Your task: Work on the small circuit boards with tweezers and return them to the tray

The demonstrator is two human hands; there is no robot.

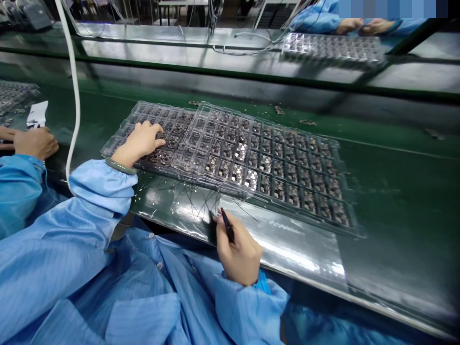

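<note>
My left hand lies over the left clear plastic tray, its fingers spread and bent down onto the small circuit boards in its pockets. Whether a fingertip grips a board, I cannot tell. My right hand is closed around slim black tweezers, held just above the bench's near edge; their tips are blurred. A second clear tray, filled with small circuit boards, overlaps the left one. Several boards in it look brighter. Thin black wires with pale ends lie between the trays and my right hand.
Loose parts lie behind the trays on the green bench. A white cable hangs at left, beside a co-worker's hand. Across the metal rail, another person's hands are behind a clear tray.
</note>
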